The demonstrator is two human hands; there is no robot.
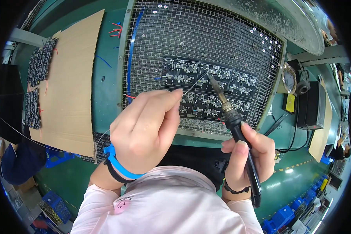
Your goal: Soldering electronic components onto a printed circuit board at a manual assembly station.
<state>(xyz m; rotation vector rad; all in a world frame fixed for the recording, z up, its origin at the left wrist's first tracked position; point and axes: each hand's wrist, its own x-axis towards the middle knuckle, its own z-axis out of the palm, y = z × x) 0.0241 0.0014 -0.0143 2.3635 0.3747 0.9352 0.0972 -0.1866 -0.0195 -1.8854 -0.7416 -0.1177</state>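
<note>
My left hand (146, 121) pinches a thin strand of solder wire (191, 87). The wire's free end reaches up and right onto a black circuit board panel (179, 72) covered with small parts. In my right hand (251, 154) is a soldering iron (238, 128) with a black handle, its tip slanting up and left to the same board, close to the wire's end. Whether tip and wire touch is too small to tell. Directly below, nearer to me, lies a second black circuit board panel (206, 106), partly behind my left hand and the iron.
Both panels lie on a metal mesh tray (156, 35). At left, more circuit boards (39, 64) rest on a cardboard sheet (72, 78), with red wires (116, 31) beyond it. Right of the tray stand a foil-lined round holder (288, 78), a yellow sponge (290, 103) and a black box (310, 103).
</note>
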